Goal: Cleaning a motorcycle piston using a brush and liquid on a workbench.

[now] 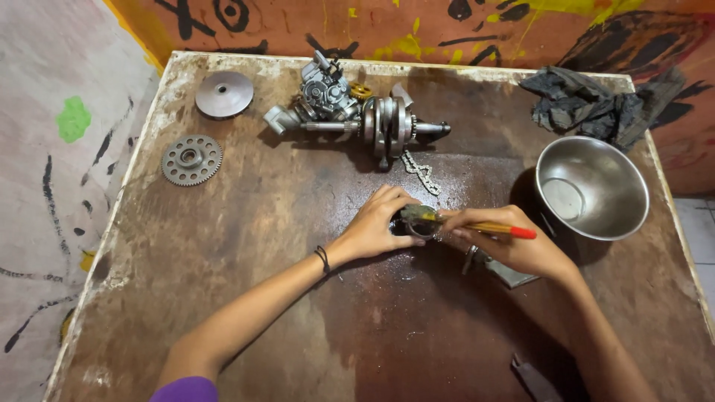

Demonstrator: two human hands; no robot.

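Observation:
My left hand (376, 223) rests on the stained wooden table (246, 246) and grips a small dark round metal part (414, 225) at its fingertips. My right hand (514, 242) holds a brush with a yellow handle and red tip (500, 228); its bristles lie on top of the small part. Both hands meet near the table's middle. A flat grey metal piece (514, 274) lies partly hidden under my right hand.
A steel bowl (592, 186) stands at the right, a dark rag (596, 104) behind it. At the back lie a crankshaft (391, 126), a carburettor-like assembly (320, 97), a short chain (418, 171), a smooth disc (224, 94) and a toothed gear (192, 159). Painted walls surround the table.

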